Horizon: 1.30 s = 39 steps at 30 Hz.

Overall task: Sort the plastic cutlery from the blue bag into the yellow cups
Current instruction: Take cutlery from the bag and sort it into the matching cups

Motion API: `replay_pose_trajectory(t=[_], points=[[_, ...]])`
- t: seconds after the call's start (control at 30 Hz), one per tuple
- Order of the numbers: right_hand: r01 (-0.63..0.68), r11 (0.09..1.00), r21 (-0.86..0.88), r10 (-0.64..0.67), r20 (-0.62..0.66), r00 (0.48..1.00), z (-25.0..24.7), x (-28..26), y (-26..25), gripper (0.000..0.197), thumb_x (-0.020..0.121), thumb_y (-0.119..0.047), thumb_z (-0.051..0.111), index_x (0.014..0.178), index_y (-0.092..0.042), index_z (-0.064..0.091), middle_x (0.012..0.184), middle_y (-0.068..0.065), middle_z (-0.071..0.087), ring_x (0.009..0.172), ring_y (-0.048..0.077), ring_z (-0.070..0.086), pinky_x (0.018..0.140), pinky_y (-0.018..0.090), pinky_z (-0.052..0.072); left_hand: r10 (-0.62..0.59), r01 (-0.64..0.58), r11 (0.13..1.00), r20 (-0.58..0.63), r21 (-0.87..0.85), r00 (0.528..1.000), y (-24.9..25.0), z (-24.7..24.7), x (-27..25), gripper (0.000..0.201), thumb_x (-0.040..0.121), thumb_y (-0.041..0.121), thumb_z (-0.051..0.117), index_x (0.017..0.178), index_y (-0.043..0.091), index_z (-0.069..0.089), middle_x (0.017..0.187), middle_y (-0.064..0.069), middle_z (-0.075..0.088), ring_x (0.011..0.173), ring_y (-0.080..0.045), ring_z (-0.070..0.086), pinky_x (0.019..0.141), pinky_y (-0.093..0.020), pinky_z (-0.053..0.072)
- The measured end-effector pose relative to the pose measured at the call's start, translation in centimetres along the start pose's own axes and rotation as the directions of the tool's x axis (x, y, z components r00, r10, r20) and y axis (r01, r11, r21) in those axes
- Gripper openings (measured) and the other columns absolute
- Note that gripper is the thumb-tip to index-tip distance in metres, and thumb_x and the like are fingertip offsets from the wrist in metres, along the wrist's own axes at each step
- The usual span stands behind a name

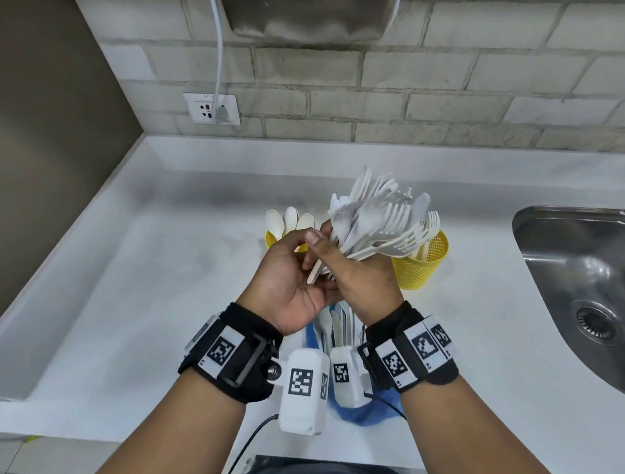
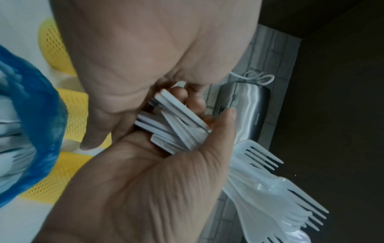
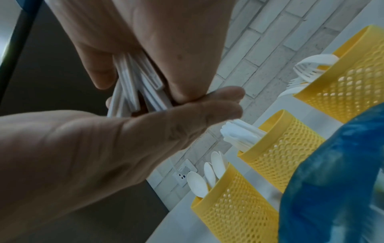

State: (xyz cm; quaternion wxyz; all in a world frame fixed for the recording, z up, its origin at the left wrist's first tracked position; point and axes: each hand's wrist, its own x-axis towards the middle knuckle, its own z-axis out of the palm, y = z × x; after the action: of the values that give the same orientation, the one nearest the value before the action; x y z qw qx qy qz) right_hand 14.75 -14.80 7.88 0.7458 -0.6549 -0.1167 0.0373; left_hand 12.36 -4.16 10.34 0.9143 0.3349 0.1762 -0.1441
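Mid-sort — I hold a mixed bunch over the cups.

My right hand (image 1: pixel 366 281) clenches the handles of a fanned bunch (image 1: pixel 380 217) of white forks and spoons, heads pointing to 1 o'clock; my left hand (image 1: pixel 288 275) curls in at the handle ends, fingertips on them, seemingly picking one out. Three cups stand beyond: the spoon cup (image 3: pixel 239 207) at 11 o'clock of my hands, the middle cup (image 3: pixel 282 148) with flat white pieces I take for knives, the fork cup (image 1: pixel 422 262) at 3 o'clock. Each already has a few pieces. The bag (image 1: pixel 360 411) lies at 6 o'clock, under my wrists, with cutlery inside — so I judge the job well short of done: this bunch, then the bag's remainder.
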Motion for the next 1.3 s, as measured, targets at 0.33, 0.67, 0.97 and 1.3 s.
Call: replay_pose_trajectory(t=[0.33, 0.67, 0.97, 1.3], points=[[0.013, 0.998, 0.067, -0.018, 0.067, 0.998, -1.0, 0.3, 0.5, 0.033, 0.096, -0.029, 0.064, 0.076, -0.004, 0.064, 0.062, 0.011, 0.060, 0.060, 0.026, 0.061, 0.067, 0.042, 0.054, 0.272, -0.310, 0.840, 0.149, 0.446, 0.951, 0.3, -1.2, 0.3, 0.057, 0.085, 0.051, 0.067, 0.119, 0.005, 0.064, 0.087, -0.010, 0.053, 0.065, -0.014, 0.043, 0.061, -0.027, 0.038], [-0.311, 0.947, 0.078, 0.239, 0.476, 0.846, -1.5, -0.3, 1.0, 0.030, 0.082, 0.001, 0.059, 0.056, -0.013, 0.063, 0.052, 0.013, 0.050, 0.052, 0.028, 0.053, 0.057, 0.035, 0.048, 0.196, -0.296, 0.610, 0.223, 0.735, 0.955, 1.3, -0.7, -0.6, 0.029, 0.083, 0.013, 0.084, 0.109, 0.006, 0.071, 0.101, -0.023, 0.074, 0.062, -0.062, 0.061, 0.051, -0.039, 0.058], [-0.504, 0.857, 0.108, 0.376, 0.537, 0.755, -1.2, -1.5, 1.1, 0.025, 0.080, 0.002, 0.059, 0.058, -0.009, 0.061, 0.049, 0.009, 0.044, 0.042, 0.022, 0.049, 0.049, 0.030, 0.042, 0.084, -0.340, 0.581, 0.361, 0.739, 0.929, 1.0, -0.4, -1.8, 0.035, 0.093, -0.001, 0.069, 0.127, 0.010, 0.066, 0.118, -0.008, 0.076, 0.115, -0.020, 0.071, 0.086, -0.022, 0.057], [-0.544, 0.836, 0.077, 0.464, 0.429, 0.775, -0.4, -1.8, 1.1, 0.036, 0.088, 0.012, 0.066, 0.122, 0.016, 0.054, 0.077, 0.017, 0.071, 0.066, 0.023, 0.073, 0.057, 0.025, 0.060, 0.395, -0.453, 0.398, 0.296, 0.798, 0.870, 0.7, -0.5, -1.6, 0.013, 0.090, 0.010, 0.077, 0.101, 0.002, 0.074, 0.097, -0.012, 0.078, 0.098, -0.026, 0.074, 0.096, -0.043, 0.057]])
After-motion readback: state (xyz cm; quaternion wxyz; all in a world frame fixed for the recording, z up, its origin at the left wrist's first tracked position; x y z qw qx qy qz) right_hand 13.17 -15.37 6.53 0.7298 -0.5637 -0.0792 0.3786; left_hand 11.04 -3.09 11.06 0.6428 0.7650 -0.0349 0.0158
